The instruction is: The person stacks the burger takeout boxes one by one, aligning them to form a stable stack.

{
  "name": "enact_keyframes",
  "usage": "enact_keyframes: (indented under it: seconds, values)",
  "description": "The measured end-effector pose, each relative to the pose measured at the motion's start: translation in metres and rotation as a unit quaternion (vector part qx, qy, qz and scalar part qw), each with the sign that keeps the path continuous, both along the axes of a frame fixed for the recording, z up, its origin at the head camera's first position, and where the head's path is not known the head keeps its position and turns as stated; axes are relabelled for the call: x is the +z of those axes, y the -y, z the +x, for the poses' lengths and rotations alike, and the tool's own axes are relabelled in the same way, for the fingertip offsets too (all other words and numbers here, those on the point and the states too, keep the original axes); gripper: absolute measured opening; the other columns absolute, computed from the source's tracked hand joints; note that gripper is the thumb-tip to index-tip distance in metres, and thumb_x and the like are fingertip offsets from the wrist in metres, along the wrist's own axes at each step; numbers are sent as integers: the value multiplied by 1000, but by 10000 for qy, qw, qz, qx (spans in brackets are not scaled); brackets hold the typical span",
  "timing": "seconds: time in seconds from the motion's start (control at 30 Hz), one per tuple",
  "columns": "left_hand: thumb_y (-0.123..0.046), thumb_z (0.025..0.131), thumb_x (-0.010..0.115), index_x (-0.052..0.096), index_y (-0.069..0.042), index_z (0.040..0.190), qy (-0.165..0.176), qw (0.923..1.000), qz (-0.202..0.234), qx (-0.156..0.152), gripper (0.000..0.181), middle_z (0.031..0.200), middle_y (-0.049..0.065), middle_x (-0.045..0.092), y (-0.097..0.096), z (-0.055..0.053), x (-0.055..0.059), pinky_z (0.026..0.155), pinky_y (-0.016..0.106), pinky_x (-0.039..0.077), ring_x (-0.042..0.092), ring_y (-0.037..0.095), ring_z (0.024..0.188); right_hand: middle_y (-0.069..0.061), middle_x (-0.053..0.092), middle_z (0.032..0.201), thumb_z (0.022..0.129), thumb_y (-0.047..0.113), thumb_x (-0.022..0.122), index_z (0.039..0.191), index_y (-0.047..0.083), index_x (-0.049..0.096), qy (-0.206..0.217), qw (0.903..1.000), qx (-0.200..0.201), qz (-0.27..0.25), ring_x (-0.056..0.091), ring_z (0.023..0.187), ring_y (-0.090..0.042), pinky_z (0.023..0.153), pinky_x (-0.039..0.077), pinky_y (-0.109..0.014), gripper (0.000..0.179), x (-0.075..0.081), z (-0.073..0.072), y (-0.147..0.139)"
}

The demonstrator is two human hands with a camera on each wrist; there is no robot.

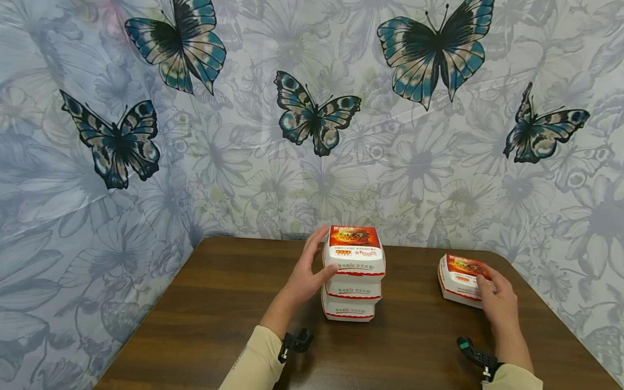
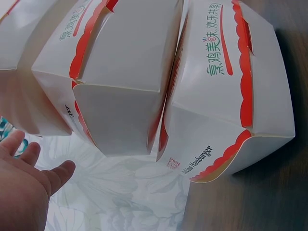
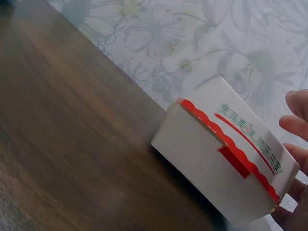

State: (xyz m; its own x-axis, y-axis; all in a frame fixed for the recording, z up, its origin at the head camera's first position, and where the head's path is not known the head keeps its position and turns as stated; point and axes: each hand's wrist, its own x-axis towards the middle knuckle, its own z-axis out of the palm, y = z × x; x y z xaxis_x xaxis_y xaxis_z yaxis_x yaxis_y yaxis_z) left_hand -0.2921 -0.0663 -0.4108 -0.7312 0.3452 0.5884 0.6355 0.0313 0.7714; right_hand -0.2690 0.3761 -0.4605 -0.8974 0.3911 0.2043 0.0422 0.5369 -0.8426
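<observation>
Three white-and-red hamburger boxes stand one on another in a stack (image 1: 353, 292), the tiers slightly offset. My left hand (image 1: 312, 268) is at the left side of the top box (image 1: 356, 254), fingers extended, thumb near its front-left corner. In the left wrist view, the left hand's fingers (image 2: 60, 175) are spread beside the stack, the middle box (image 2: 127, 53) and bottom box (image 2: 207, 91) close by. A separate hamburger box (image 1: 458, 279) sits on the table at the right. Loosely bent, my right hand (image 1: 499, 298) is at its right end, fingers (image 3: 296, 126) beside the box.
The brown wooden table (image 1: 219, 319) ends at a wall covering (image 1: 414, 179) with flowers and butterflies, close behind the stack. Black wrist cameras, one on the left wrist (image 1: 294, 344) and one on the right wrist (image 1: 478, 355), project inward over the table.
</observation>
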Motion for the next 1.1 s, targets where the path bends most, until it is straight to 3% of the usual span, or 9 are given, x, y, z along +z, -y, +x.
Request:
enact_keyframes:
  seconds: [0.23, 0.47, 0.8, 0.97, 1.1]
  values:
    - [-41, 95, 67, 25, -18, 159, -13, 10000, -32, 15, 80, 166, 4, 19, 1, -1, 1, 117, 62, 25, 17, 26, 154, -35, 32, 152, 105, 26, 45, 141, -9, 48, -224, 9964, 157, 807, 21, 139, -57, 110, 10, -70, 50, -8, -4, 0]
    - [-28, 95, 69, 25, -18, 159, 21, 10000, 41, -75, 79, 167, 5, 18, 2, 1, 0, 117, 63, 22, 14, 27, 155, -35, 32, 148, 103, 31, 50, 139, -4, 53, 83, 9938, 52, 1107, 26, 130, -59, 99, 26, -68, 50, -9, -6, 4]
    - [-44, 95, 66, 23, -13, 159, -23, 10000, -62, -11, 83, 167, 3, 17, 0, -3, -2, 116, 62, 26, 15, 27, 154, -33, 37, 140, 101, 25, 56, 135, -1, 58, 194, 9920, -186, 1236, 43, 118, -48, 92, 36, -60, 43, -7, -5, 9]
    - [-48, 94, 66, 23, -17, 159, 38, 10000, -44, 5, 84, 166, 1, 18, 0, -2, -2, 117, 61, 25, 15, 25, 154, -34, 33, 146, 101, 29, 57, 134, 0, 58, 266, 9931, -183, 1123, 31, 129, -55, 98, 31, -65, 44, -7, -5, 9]
    - [-47, 94, 66, 24, -17, 159, 5, 10000, -26, 25, 83, 166, 3, 19, 0, -1, -1, 117, 62, 24, 16, 27, 154, -34, 13, 159, 99, 36, 59, 133, -2, 54, 337, 9960, 91, 825, 8, 141, -64, 106, 16, -76, 52, -6, -5, 7]
